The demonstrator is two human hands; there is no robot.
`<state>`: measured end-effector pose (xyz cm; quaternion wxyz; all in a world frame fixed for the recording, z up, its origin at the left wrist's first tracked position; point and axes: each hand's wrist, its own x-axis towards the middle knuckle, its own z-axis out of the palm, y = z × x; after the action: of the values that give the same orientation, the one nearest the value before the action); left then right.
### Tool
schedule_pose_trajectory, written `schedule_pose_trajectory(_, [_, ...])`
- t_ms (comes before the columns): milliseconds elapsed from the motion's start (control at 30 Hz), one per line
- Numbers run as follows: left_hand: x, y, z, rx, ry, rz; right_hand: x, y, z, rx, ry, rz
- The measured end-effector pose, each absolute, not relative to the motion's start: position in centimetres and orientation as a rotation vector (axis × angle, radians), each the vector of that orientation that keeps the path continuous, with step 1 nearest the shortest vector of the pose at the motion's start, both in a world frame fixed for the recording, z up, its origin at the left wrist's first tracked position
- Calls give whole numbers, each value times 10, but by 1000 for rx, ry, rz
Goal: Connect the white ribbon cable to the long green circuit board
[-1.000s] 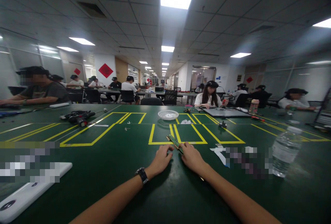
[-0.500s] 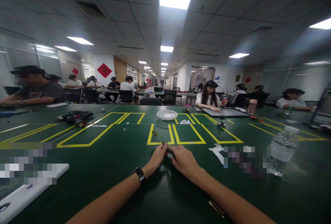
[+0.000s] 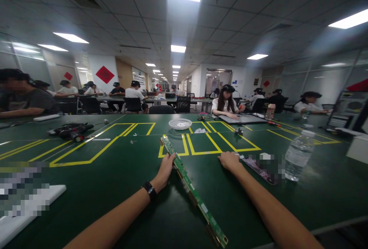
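My left hand point(image 3: 164, 170) is closed on a long, narrow green circuit board point(image 3: 193, 193) with brass-coloured edge parts. The board runs diagonally from just above my fingers down to the lower middle of the view. To the right, apart from the board, my right hand point(image 3: 230, 160) is low over the table with its fingers curled down. A bit of something white shows beside its knuckles, next to a phone-like flat object point(image 3: 260, 170). What those fingers hold, if anything, is hidden.
A clear water bottle point(image 3: 299, 157) stands at the right on the green table point(image 3: 120, 191). Ahead is a white openwork basket point(image 3: 180, 124) near yellow tape outlines. Dark tools point(image 3: 73, 131) lie at the left, behind a white slab point(image 3: 37, 206). Several people sit beyond.
My right hand has left the board and moved right, to where a white strip lay. The board, earlier mostly hidden behind both hands, now shows lengthwise in my left hand. The view has shifted slightly.
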<state>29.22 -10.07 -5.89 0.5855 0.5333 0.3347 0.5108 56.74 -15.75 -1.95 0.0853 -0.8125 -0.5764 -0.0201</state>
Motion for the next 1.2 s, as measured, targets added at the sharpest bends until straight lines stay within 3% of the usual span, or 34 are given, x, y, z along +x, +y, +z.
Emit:
schedule_pose_trajectory(267, [291, -103, -57, 1272, 770, 1170, 513, -148, -33, -2164, -2114, -205])
schedule_pose_trajectory(467, [292, -99, -63, 1268, 773, 1154, 529, -145, -33, -2140, -1953, -338])
schedule_pose_trajectory(733, [293, -101, -63, 1227, 686, 1031, 545, -138, -42, -2198, -1911, -141])
schedule_pose_trajectory(833, [293, -103, -61, 1235, 676, 1027, 539, -138, -37, -1982, -1878, 58])
schedule_pose_trajectory(1067, [293, -110, -54, 1306, 728, 971, 493, -146, -35, -1449, -1719, 925])
schedule_pose_trajectory(1200, [292, -111, -54, 1353, 784, 1027, 469, -150, -43, -1306, -1588, 1068])
